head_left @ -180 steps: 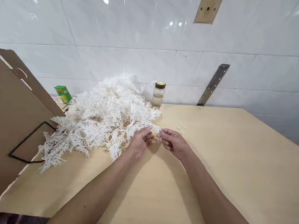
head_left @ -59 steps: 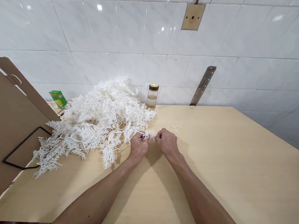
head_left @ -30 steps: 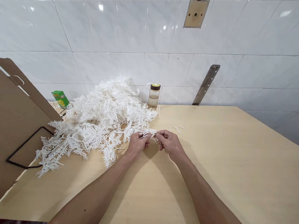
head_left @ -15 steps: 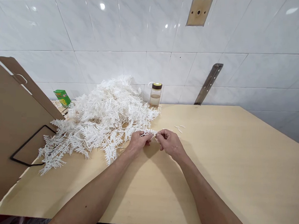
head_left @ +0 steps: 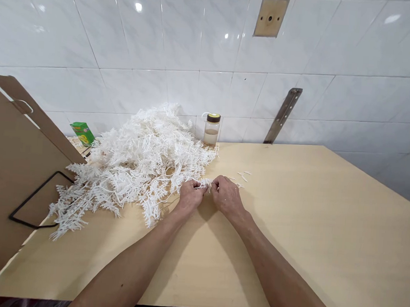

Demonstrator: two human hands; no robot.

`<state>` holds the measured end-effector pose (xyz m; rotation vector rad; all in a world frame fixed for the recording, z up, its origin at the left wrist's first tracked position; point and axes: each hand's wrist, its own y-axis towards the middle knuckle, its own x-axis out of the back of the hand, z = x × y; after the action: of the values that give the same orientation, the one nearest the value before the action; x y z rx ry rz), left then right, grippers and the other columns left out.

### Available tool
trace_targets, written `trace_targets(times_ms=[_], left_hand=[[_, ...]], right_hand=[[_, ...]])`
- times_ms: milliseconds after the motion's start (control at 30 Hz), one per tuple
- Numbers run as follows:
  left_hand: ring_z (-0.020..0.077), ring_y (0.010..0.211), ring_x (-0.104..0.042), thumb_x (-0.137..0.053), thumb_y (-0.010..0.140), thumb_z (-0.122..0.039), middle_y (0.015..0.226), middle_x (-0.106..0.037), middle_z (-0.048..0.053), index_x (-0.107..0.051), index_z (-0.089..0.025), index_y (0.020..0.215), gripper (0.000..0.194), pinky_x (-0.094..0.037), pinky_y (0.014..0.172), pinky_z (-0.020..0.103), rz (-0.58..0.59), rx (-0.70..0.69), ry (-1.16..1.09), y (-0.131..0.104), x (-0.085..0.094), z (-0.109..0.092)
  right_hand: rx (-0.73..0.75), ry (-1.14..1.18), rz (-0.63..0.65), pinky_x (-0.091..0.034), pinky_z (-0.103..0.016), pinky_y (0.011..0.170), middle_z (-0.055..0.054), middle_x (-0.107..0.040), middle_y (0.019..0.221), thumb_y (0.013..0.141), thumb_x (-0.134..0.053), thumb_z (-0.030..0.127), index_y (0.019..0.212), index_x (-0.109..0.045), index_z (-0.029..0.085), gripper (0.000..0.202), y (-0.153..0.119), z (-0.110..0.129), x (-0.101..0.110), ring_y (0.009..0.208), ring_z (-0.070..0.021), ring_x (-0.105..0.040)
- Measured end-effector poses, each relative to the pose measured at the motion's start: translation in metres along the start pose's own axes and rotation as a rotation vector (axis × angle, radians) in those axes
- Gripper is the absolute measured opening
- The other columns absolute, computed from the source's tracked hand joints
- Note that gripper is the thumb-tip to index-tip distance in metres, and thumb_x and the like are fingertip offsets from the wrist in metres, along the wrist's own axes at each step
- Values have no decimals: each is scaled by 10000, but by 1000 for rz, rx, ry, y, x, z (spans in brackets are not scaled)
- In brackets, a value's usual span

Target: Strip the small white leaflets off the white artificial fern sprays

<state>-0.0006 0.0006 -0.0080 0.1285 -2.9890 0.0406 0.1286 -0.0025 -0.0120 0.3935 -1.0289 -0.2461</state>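
Observation:
My left hand (head_left: 191, 194) is closed on a white artificial foliage sprig (head_left: 206, 183) at the front right of the pile. Close beside it, my right hand (head_left: 226, 194) is pinched at the sprig's right end; its fingertips are partly hidden. To the left spreads a large heap of white artificial foliage (head_left: 145, 154) with thin branching fronds. A few small white bits (head_left: 244, 176) lie on the table just beyond my right hand.
A clear bottle (head_left: 211, 130) with a dark lid stands behind the pile. A green box (head_left: 83, 133) sits at the back left, near a cardboard panel (head_left: 17, 173) and a black metal frame (head_left: 29, 202). A metal bracket (head_left: 283, 116) leans along the tiled wall. The table (head_left: 308, 226) is pale wood.
My right hand has turned slightly, its fingers curling in closer to my left hand. The sprig shows more between the hands. The whole view has shifted a little.

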Motion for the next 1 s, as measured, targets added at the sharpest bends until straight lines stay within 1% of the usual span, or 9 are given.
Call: trace_targets(times_ms=[67,133,200,300,433,567,667,833,1000], left_hand=[[88,492,-403,-699,621,-280,480,-476,-36,-523,-169,503,239,-285,493,227,-27,-11,-15,1,-1,2],[87,493,-407,-713,622,-302,498,-489,-38,-542,-168,544,231,-295,497,227,-33,-23,-61,2,0,3],[86,481,-411,-729,626,-337,502,-496,-38,-543,-169,572,256,-309,494,229,-10,-31,-122,2,2,4],[89,464,-425,-755,627,-409,490,-504,-22,-536,-165,562,334,-323,482,234,51,5,-213,2,6,4],[82,460,-420,-786,607,-491,496,-503,-13,-555,-153,575,411,-318,472,228,82,59,-302,2,6,0],[85,471,-429,-801,584,-514,498,-497,-21,-570,-153,594,429,-329,477,230,88,41,-307,2,4,-1],[88,466,-431,-807,561,-526,493,-501,-22,-567,-156,588,441,-337,477,234,81,27,-282,1,3,-1],[94,473,-444,-804,563,-515,494,-514,-20,-574,-154,595,429,-339,473,233,58,9,-238,1,1,0],[102,467,-473,-801,589,-457,501,-545,0,-592,-149,582,372,-371,478,235,66,31,-186,2,3,-1]], right_hand=[[-77,-67,2,-376,-271,655,-104,-650,834,849,-463,161,800,-592,156,138,4,2,0,741,-181,-576],[-216,-69,8,-386,-275,644,-98,-652,803,821,-481,156,759,-589,159,124,7,-4,5,717,-186,-587],[-364,25,19,-407,-276,622,-65,-643,713,799,-500,181,700,-579,172,127,9,-15,13,641,-176,-591],[-454,289,-10,-442,-258,538,-34,-661,747,786,-549,280,789,-611,175,122,7,-29,23,505,-132,-574],[-431,524,-12,-447,-246,465,5,-633,666,758,-609,359,949,-660,182,265,0,-23,24,421,-111,-535],[-388,800,119,-399,-235,402,40,-532,574,776,-598,493,842,-676,176,333,-3,-5,14,387,-86,-437],[-402,925,170,-404,-227,409,52,-484,547,739,-638,508,741,-646,170,338,-4,-1,6,411,-81,-425],[-423,898,137,-400,-225,415,52,-488,540,737,-621,466,682,-615,178,293,-4,-2,2,406,-85,-438],[-395,646,103,-432,-246,458,18,-598,623,773,-547,393,717,-639,186,234,-4,1,8,429,-110,-501]])
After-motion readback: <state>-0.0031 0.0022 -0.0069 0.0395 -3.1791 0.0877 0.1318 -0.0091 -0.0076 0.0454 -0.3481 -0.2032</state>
